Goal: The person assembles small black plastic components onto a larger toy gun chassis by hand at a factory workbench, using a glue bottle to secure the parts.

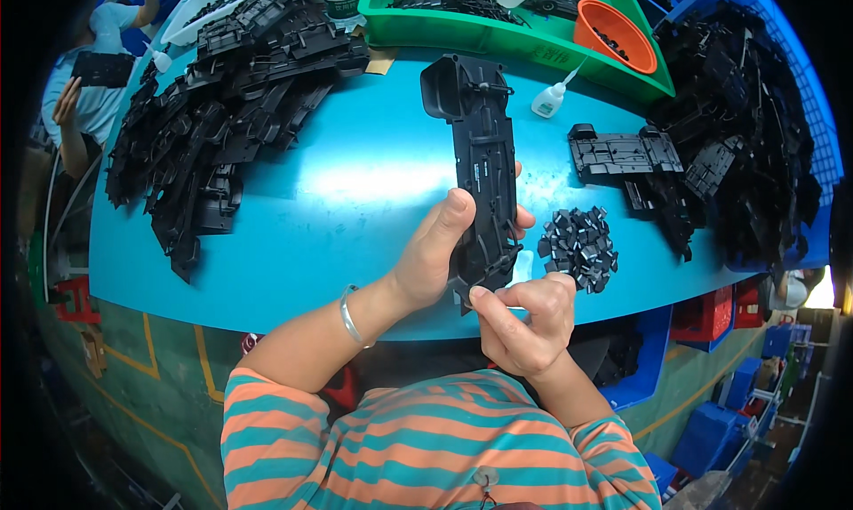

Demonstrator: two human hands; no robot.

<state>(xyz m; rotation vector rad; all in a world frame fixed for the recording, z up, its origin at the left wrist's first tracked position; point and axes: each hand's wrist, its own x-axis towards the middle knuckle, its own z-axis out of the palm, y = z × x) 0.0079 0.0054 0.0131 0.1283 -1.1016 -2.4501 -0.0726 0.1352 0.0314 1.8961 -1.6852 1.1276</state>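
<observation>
A long black plastic vehicle chassis is held up over the table, its wider boxy end pointing away from me. My left hand grips its near half, thumb along the left edge and fingertips showing on the right side. At the near end, my right hand is closed in a pinch, with a small black plastic piece at its thumb and fingertip; the fingers partly hide it. Right of the chassis lies a heap of small black plastic pieces. A white glue bottle with a thin nozzle stands beyond.
Stacked black chassis cover the left of the blue table. More chassis lie at right, beside a full blue crate. A green tray at the back holds an orange bowl. Another person is at far left.
</observation>
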